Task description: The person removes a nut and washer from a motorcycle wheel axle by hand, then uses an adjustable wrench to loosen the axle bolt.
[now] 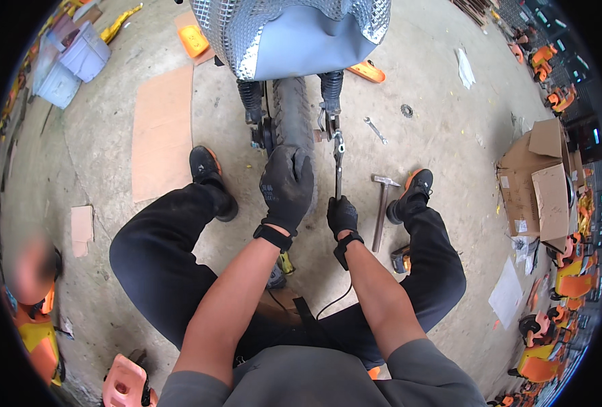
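My left hand (289,186), in a black glove, is closed over the near side of a knobbly black tyre (294,115). Its fingertips are partly hidden. To the right, my gloved right hand (342,216) grips the lower end of a long-handled ratchet wrench (339,166). The wrench's head sits at the right end of the wheel's axle. Two fork legs with black ribbed boots (331,93) flank the tyre. Above them, silvery bubble wrap and a smooth grey sheet (308,47) cover the front of the vehicle.
A hammer (384,210) and a spanner (375,131) lie right of the wheel, with a round ring-like part (407,110) beyond. Flattened cardboard (162,136) lies left. An open carton (535,183) stands right, near orange-yellow vehicles (572,281). A person (35,278) is at far left.
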{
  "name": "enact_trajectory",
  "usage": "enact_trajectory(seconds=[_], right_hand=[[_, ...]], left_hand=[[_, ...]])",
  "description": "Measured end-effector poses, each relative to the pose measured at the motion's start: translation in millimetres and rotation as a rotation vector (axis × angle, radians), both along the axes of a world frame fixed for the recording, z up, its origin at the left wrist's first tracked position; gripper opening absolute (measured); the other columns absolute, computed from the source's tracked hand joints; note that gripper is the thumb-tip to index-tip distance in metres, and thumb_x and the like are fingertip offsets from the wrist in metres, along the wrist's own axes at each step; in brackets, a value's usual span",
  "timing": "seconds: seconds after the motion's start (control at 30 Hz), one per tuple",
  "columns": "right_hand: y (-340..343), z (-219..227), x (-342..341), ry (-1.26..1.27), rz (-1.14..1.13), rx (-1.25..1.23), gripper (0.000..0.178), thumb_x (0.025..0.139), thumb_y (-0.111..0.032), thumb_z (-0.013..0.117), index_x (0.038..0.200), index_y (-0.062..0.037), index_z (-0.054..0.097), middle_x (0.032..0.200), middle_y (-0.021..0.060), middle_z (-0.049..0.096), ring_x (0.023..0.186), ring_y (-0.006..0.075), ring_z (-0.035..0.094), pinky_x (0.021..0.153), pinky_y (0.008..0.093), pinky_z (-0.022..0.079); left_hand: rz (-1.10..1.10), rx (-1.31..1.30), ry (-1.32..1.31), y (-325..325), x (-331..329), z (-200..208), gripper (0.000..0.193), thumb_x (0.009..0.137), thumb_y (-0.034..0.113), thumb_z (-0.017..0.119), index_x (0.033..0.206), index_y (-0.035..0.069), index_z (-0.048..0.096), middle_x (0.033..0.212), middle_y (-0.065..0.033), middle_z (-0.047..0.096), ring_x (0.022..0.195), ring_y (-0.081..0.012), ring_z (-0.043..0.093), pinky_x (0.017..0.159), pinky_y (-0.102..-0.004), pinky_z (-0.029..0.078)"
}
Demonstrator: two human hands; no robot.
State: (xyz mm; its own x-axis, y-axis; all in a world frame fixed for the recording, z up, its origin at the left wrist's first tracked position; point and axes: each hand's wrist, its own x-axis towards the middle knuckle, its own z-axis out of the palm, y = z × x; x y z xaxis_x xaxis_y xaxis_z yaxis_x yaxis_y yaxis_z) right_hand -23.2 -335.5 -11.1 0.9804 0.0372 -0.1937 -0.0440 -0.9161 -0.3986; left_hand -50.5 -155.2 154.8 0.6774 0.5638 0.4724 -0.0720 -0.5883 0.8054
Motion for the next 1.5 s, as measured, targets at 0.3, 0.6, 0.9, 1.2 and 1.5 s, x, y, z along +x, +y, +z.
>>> enact_trajectory(seconds=[0.3,0.6,0.9,1.2,1.5], right_hand=[[-30,-26,52,0.125,-0.054,-0.078,0.037,0.091,-0.041,0.055,0.100,-0.0066,0.066,0.093,0.0225,0.069,0.093,0.0424,0.065,0.079,0.0523,0.051],[-5,-46,53,0.121,-0.139,-0.013,0.036,0.092,-0.039,0.055,0.099,-0.0054,0.065,0.094,0.0228,0.069,0.093,0.0431,0.065,0.080,0.0520,0.051],[-9,-3,24,0.083,0.033,-0.072,0.037,0.093,-0.039,0.053,0.094,-0.0039,0.064,0.089,0.0233,0.069,0.087,0.0430,0.066,0.078,0.0517,0.051],[-29,52,15,0.038,0.191,-0.181,0.039,0.092,-0.039,0.052,0.087,-0.0028,0.067,0.082,0.0229,0.068,0.081,0.0419,0.066,0.075,0.0504,0.052],[-24,141,19,0.384,0.048,0.283,0.023,0.093,-0.021,0.059,0.089,0.0012,0.056,0.073,0.0081,0.061,0.060,0.0176,0.064,0.052,0.0330,0.057]], left_hand=[[0.002,-0.024,-0.034,-4,2,11,0.024,0.089,0.020,0.062,0.096,-0.001,0.055,0.089,-0.0266,0.059,0.084,-0.0473,0.058,0.070,-0.0485,0.047],[0.007,0.024,0.002,-2,-1,8,0.023,0.088,0.018,0.063,0.098,-0.002,0.057,0.086,-0.0239,0.061,0.081,-0.0445,0.059,0.070,-0.0468,0.047],[0.024,0.048,0.021,1,-1,0,0.027,0.087,0.020,0.064,0.099,-0.003,0.056,0.087,-0.0252,0.061,0.082,-0.0459,0.059,0.070,-0.0483,0.047],[0.012,-0.017,-0.082,-1,3,7,0.023,0.085,0.017,0.066,0.099,0.000,0.057,0.090,-0.0248,0.062,0.084,-0.0454,0.060,0.071,-0.0481,0.048],[0.005,-0.039,-0.069,2,0,10,0.022,0.087,0.018,0.066,0.095,0.000,0.056,0.086,-0.0241,0.061,0.082,-0.0445,0.060,0.070,-0.0464,0.049]])
